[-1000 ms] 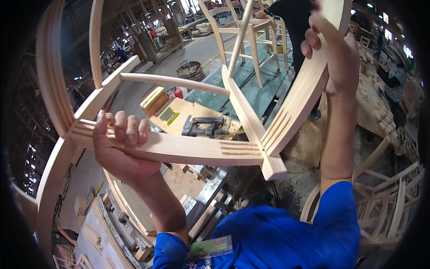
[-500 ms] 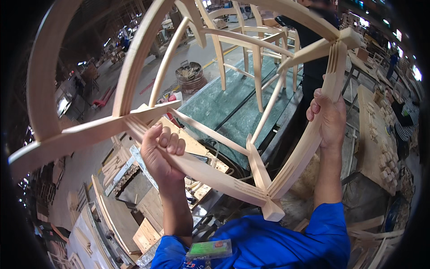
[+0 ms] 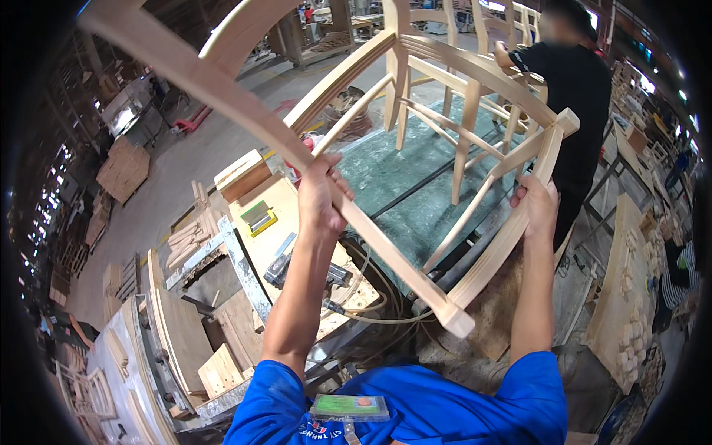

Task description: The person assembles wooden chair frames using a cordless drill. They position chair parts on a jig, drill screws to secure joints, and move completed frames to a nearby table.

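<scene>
A pale, unfinished wooden chair frame (image 3: pixel 482 267) hangs tilted in front of me, between my two arms. My left hand (image 3: pixel 322 196) is closed round its long straight post, which slants from the upper left down to a blunt end low in the middle. The fingers of my right hand (image 3: pixel 538 208) wrap round the curved, grooved rail on the right side. Thin stretcher rods join the legs on the far side. Parts of the frame overlap the chairs behind it, so some joints are hard to tell apart.
Beyond the frame, other wooden chairs (image 3: pixel 463 141) stand on a green-topped table (image 3: pixel 371 174). A person in black (image 3: pixel 571 96) is beside it, at the right. Left of me, a bench (image 3: pixel 297 200) carries a power tool (image 3: pixel 278 271) and a yellow-edged block (image 3: pixel 259 219). Wood pieces (image 3: pixel 634 326) lie at the right.
The chair frame has turned and tipped in my hands. My left hand has shifted from a grooved curved rail to the straight post. The person in black now shows more fully.
</scene>
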{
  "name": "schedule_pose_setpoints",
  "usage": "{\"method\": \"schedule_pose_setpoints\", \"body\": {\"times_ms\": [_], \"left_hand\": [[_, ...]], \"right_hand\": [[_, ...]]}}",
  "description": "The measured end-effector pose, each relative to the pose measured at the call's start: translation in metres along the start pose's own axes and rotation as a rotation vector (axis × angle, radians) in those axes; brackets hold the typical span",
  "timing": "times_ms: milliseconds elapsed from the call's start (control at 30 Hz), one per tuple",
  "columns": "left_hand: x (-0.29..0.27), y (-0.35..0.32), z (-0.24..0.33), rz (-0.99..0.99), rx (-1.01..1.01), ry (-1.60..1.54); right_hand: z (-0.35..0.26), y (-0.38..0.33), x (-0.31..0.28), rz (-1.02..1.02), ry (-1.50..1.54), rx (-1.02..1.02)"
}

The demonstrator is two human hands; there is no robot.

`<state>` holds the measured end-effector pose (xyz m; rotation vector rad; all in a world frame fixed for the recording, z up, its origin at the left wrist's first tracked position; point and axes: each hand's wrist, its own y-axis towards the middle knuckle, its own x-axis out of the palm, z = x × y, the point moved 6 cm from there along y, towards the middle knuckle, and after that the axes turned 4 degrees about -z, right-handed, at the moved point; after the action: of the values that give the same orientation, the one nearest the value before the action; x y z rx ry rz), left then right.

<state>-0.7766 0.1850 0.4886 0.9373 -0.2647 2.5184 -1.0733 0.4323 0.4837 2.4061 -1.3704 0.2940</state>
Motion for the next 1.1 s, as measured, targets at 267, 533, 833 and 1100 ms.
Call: {"method": "schedule_pose_setpoints", "body": {"times_ms": [267,533,833,1100], "left_hand": [[0.039,0.097,-0.019,-0.215,-0.038,0.149],[0.018,0.129,-0.057,-0.221,-0.065,0.318],[-0.030,0.157,-0.056,-0.197,-0.108,0.357],[-0.008,0.189,-0.057,-0.287,-0.096,0.517]], "right_hand": [[0.044,0.136,-0.003,-0.028,0.056,0.120],[0.088,0.174,0.039,0.157,-0.002,0.180],[0.104,0.171,0.102,0.248,-0.063,-0.017],[0.126,0.200,0.070,0.265,0.034,0.060]]}}
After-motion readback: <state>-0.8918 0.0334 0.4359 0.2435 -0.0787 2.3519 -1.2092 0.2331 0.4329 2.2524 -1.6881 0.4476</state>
